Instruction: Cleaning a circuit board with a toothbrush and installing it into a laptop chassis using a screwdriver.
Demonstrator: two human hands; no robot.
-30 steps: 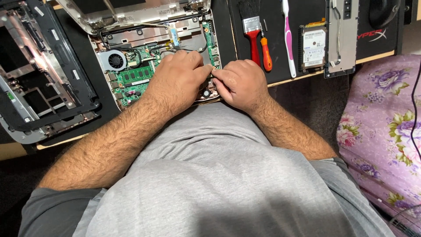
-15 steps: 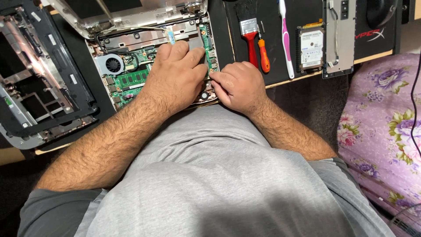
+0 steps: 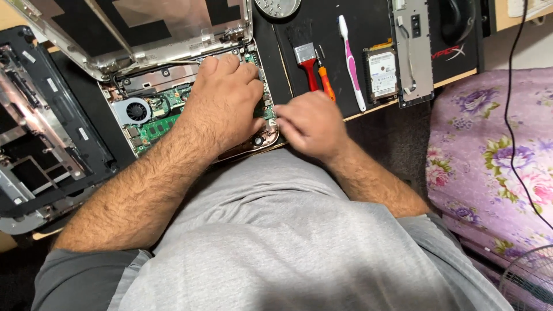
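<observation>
Left hand lies flat, fingers apart, on motherboard; right hand blurred, grip unclear.

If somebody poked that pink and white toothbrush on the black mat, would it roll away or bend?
The toothbrush would probably slide or spin rather than roll, since its flattish handle lies along the black mat. It looks thin and plastic, so likely light and only slightly bendy. A hard push might knock it into the hard drive lying close beside it.

Opened laptop base, green mainboard w/ fan exposed, lies flat on desk's left.
</observation>
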